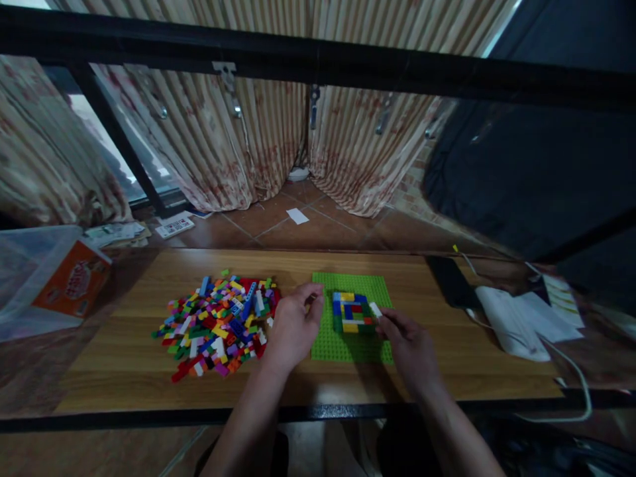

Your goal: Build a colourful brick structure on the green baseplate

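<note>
On a green studded baseplate (325, 344) sits a low block of toy bricks (352, 313) in blue, yellow, red, white and green, built up around an opening. My right hand (410, 348) pinches a white toy brick (375, 309) just at the right side of this block; whether the brick touches it I cannot tell. Over the baseplate's left edge is my left hand (295, 323), its fingers curved with a gap between thumb and forefinger and nothing seen in them. A big heap of loose, mixed-colour bricks (226, 331) lies to its left.
A clear plastic bin (40, 285) with an orange label stands off the wooden table's (129, 371) left end. To the right lie a dark flat device (452, 281), a white pouch (511, 324) and a cable. A dark bar (318, 56) crosses the view above the table.
</note>
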`<state>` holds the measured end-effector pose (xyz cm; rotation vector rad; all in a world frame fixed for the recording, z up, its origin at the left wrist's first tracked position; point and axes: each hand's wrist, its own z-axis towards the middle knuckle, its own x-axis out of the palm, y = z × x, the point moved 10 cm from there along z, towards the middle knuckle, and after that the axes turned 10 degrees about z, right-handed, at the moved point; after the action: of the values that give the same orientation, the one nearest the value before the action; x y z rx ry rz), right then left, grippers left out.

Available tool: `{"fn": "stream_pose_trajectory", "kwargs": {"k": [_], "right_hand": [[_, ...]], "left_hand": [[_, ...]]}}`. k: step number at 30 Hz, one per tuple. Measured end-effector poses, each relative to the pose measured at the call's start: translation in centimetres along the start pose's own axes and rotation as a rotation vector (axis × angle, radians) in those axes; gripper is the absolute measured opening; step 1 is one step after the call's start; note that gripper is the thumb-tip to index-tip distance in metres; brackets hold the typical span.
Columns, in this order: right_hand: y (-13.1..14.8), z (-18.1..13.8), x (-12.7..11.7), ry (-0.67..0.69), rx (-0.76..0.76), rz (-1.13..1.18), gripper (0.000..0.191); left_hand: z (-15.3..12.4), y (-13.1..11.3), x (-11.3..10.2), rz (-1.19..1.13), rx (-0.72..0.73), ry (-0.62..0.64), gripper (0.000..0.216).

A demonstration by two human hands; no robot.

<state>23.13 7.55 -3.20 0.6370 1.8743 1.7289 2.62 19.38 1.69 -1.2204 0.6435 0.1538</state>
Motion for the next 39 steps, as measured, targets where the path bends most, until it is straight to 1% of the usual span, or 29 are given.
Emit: {"fn": "stream_pose_trajectory", "kwargs": {"k": [3,6,9,12,15,17,18,19,21,23,26,30,32,34,36,37,39], "right_hand": [[-0.6,0.4,-0.2,-0.007,0.044,0.132,0.040],[-1.7,0.1,0.7,0.002,0.148,0.340,0.044],[-2.2,-0.7,2.6,0.054,0.253,0.526,0.043],[-2.0,-1.2,4.0,0.108,0.282,0.577,0.043],[-1.5,-1.2,4.1,0.160,0.230,0.484,0.042],[-0.7,-1.0,3.6,0.218,0.130,0.329,0.041],[-0.1,-0.9,3.2,0.255,0.056,0.226,0.041],[0.7,-0.9,2.9,0.299,-0.028,0.117,0.041],[2.1,-1.1,2.5,0.401,-0.183,-0.079,0.045],[2.8,-1.5,2.4,0.495,-0.265,-0.207,0.046],[2.8,-1.8,2.3,0.569,-0.264,-0.275,0.045],[2.3,-2.5,2.4,0.607,-0.254,-0.259,0.052],[2.0,-2.5,2.3,0.630,-0.272,-0.255,0.052],[1.8,-1.6,1.8,0.604,-0.293,-0.280,0.048],[1.8,0.3,0.9,0.528,-0.314,-0.321,0.045],[1.8,1.5,0.5,0.483,-0.323,-0.341,0.044],[1.5,3.7,0.5,0.449,-0.312,-0.368,0.047]], "left_hand": [[0.3,-0.6,1.5,0.050,0.016,0.036,0.024],[0.5,-1.0,3.3,0.027,-0.012,0.080,0.025],[0.4,-1.3,5.7,-0.146,-0.067,0.166,0.026],[0.1,-1.2,7.8,-0.389,-0.165,0.232,0.025],[0.0,-0.6,8.7,-0.537,-0.286,0.226,0.022],[0.0,-0.3,8.7,-0.576,-0.342,0.206,0.021],[0.0,-0.3,8.6,-0.584,-0.360,0.210,0.022],[0.0,-0.3,8.7,-0.591,-0.375,0.231,0.025],[-0.3,-0.7,9.2,-0.598,-0.386,0.318,0.032],[-0.8,-1.0,9.8,-0.585,-0.384,0.414,0.039],[-1.6,-0.9,10.4,-0.539,-0.403,0.495,0.048],[-2.7,-0.8,11.4,-0.539,-0.440,0.551,0.058],[-2.9,-0.8,11.7,-0.524,-0.439,0.565,0.060],[-2.7,-0.5,11.4,-0.471,-0.410,0.562,0.057],[-1.8,0.1,10.2,-0.384,-0.356,0.496,0.052],[-1.0,0.6,9.1,-0.321,-0.323,0.428,0.048],[0.6,1.5,6.3,-0.170,-0.248,0.221,0.039]]}}
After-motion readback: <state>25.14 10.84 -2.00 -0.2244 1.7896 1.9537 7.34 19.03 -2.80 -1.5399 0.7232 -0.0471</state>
